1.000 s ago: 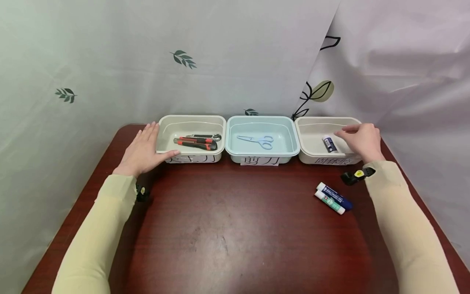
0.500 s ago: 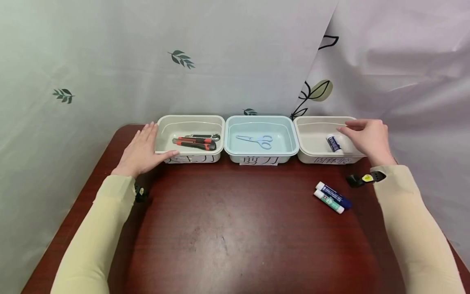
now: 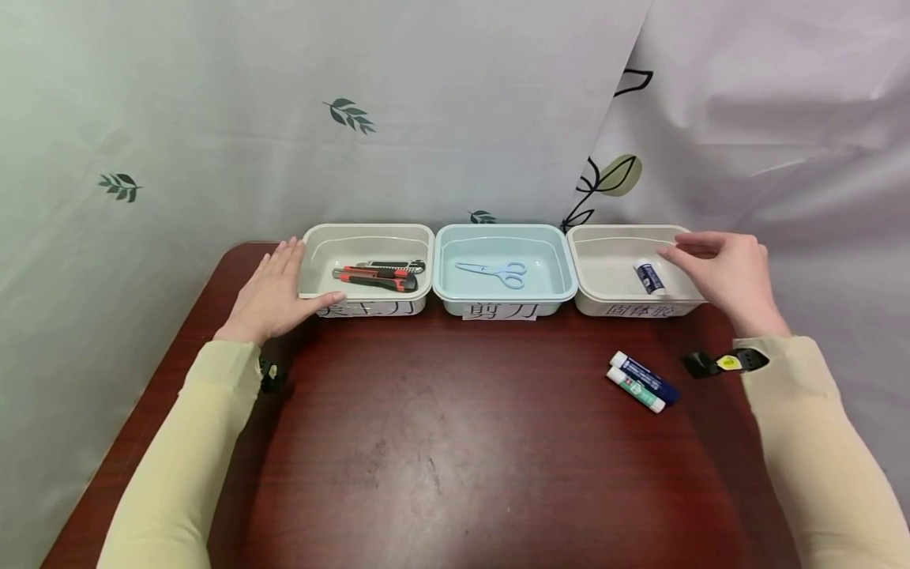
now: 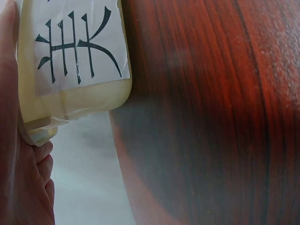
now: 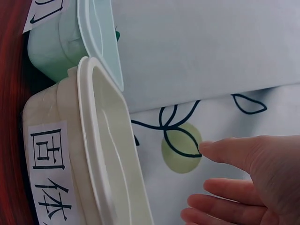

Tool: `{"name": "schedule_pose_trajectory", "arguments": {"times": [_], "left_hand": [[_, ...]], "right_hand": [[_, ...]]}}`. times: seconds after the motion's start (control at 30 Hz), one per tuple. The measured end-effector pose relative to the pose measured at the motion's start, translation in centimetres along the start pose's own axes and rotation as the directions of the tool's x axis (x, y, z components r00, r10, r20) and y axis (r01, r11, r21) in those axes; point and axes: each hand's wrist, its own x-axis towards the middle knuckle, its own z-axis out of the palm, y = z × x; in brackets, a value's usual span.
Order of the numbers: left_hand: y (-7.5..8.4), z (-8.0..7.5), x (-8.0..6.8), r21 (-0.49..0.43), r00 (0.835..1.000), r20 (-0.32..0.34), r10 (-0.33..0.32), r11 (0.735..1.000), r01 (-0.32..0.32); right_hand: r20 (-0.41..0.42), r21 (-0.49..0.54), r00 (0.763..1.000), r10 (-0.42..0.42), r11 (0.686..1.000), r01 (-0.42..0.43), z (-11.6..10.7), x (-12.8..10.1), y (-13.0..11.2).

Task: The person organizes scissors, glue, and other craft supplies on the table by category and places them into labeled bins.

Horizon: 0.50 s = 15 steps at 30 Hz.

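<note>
1. Three bins in a row on the counter (image 3: 462,442); navy glue stick (image 3: 650,278) lies in the right beige bin (image 3: 604,246).
2. Right hand (image 3: 735,276) hovers by that bin's right end, thumb and fingers parted, nothing held.
3. Left hand (image 3: 270,292) spread against the left beige bin (image 3: 341,246), gripping nothing.
4. I see green glue stick (image 3: 636,390) and longer navy one (image 3: 651,378) on the counter, touching.

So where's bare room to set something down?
The widest bare patch is the table in front of the blue bin, left of the glue sticks. Crowded: the back, beige bins flanking the blue one, left hand against one, right hand by the other.
</note>
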Motion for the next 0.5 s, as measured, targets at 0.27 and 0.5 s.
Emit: {"name": "schedule_pose_trajectory", "arguments": {"times": [0.27, 0.5], "left_hand": [[-0.1, 0.0, -0.1, 0.002, 1.0, 0.005, -0.007, 1.0, 0.007], [0.1, 0.0, 0.0, 0.009, 1.0, 0.002, -0.006, 1.0, 0.006]], "right_hand": [[-0.007, 0.023, 0.999, -0.038, 0.999, 0.038, -0.7, -1.1, 0.0], [-0.003, 0.01, 0.999, -0.038, 0.999, 0.038, -1.2, -2.0, -0.2]]}}
